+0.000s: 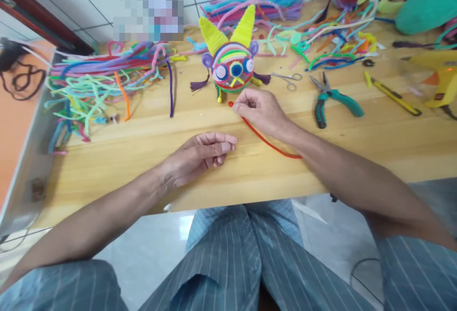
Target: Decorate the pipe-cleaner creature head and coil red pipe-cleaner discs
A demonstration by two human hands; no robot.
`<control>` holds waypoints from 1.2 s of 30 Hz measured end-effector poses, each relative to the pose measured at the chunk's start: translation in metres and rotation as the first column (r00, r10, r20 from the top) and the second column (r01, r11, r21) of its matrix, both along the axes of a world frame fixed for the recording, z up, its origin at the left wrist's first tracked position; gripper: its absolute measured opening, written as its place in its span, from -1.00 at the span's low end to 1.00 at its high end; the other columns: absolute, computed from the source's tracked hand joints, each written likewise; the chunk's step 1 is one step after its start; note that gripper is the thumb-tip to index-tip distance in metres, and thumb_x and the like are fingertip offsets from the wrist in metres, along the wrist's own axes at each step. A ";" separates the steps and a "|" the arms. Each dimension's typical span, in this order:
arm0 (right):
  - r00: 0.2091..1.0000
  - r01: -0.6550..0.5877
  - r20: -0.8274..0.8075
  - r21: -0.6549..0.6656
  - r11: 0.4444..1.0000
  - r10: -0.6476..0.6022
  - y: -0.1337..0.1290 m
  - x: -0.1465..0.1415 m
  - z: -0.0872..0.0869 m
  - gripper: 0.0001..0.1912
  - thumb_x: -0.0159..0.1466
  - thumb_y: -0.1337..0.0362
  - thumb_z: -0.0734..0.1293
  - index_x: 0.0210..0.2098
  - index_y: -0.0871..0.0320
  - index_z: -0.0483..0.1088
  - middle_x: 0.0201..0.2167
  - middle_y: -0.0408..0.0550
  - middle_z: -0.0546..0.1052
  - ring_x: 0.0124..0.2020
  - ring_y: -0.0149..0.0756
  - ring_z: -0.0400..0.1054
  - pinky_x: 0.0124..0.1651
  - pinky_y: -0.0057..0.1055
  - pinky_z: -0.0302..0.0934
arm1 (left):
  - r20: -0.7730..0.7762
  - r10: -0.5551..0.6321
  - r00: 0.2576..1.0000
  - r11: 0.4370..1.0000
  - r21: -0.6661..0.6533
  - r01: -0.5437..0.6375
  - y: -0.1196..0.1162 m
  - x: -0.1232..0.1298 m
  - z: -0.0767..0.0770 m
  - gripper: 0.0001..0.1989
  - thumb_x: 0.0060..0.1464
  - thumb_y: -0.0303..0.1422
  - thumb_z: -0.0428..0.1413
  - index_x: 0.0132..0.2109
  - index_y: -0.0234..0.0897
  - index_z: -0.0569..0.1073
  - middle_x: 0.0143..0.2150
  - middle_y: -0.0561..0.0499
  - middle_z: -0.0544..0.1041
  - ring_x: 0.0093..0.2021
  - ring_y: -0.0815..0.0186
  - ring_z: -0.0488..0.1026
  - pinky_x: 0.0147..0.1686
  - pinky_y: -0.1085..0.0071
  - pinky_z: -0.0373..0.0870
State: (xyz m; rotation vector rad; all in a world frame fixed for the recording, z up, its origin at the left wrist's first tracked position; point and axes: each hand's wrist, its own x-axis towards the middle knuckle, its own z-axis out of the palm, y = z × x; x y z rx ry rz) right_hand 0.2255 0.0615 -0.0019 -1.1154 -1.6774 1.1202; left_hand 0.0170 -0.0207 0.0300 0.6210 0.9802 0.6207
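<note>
Pinched in my right hand [262,110] is a red pipe cleaner [268,144], its long tail curving down to the right beneath my forearm. A small red bit shows at the fingertips, perhaps its end; I cannot tell whether it is coiled. My left hand [203,154] hovers over the table's near part, fingers loosely extended and thumb near the index finger, with nothing visible in it. Just beyond my right hand stands a colourful pipe-cleaner head [233,65] with yellow horns, round eyes, purple ears and dark tassels.
Right of the head lie small scissors [288,81], green-handled pliers [337,101], a yellow utility knife [394,95] and a yellow glue gun [442,80]. Heaped pipe cleaners [107,77] cover the left; another bundle [257,6] lies against the tiled wall. A green rounded piece [426,11] sits far right.
</note>
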 end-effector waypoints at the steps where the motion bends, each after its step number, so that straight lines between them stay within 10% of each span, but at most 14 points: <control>1: 1.000 0.002 0.002 -0.003 1.000 -0.002 0.000 0.000 -0.001 -0.88 0.22 0.30 0.41 -0.44 0.12 0.42 -0.50 -0.20 0.42 -0.40 -0.37 0.23 -0.31 -0.37 0.06 | 0.006 0.007 1.000 1.000 -0.011 -0.007 0.000 0.000 -0.001 -0.69 -0.12 -0.37 0.57 -0.18 -0.27 0.76 -0.30 0.00 0.67 -0.51 0.55 0.44 -0.50 0.65 0.40; 19: 0.998 0.023 0.059 -0.041 0.999 -0.020 0.000 0.001 -0.004 -0.87 0.22 0.25 0.41 -0.45 0.11 0.44 -0.53 -0.20 0.42 -0.48 -0.39 0.20 -0.35 -0.35 0.05 | -0.030 0.149 0.988 0.989 0.018 -0.148 0.002 -0.004 -0.001 -0.57 -0.34 -0.24 0.65 -0.39 -0.31 0.63 -0.51 0.13 0.51 -0.61 0.58 0.29 -0.60 0.64 0.21; 36: 0.998 0.014 0.068 -0.109 0.994 -0.006 0.000 0.003 -0.010 -0.85 0.20 0.21 0.43 -0.44 0.11 0.44 -0.50 -0.19 0.45 -0.46 -0.39 0.23 -0.33 -0.33 0.09 | 0.003 0.329 0.944 0.924 0.205 -0.323 0.021 -0.045 -0.003 -0.79 0.04 -0.33 0.43 -0.23 -0.40 0.68 -0.27 -0.05 0.69 -0.57 0.53 0.37 -0.62 0.59 0.29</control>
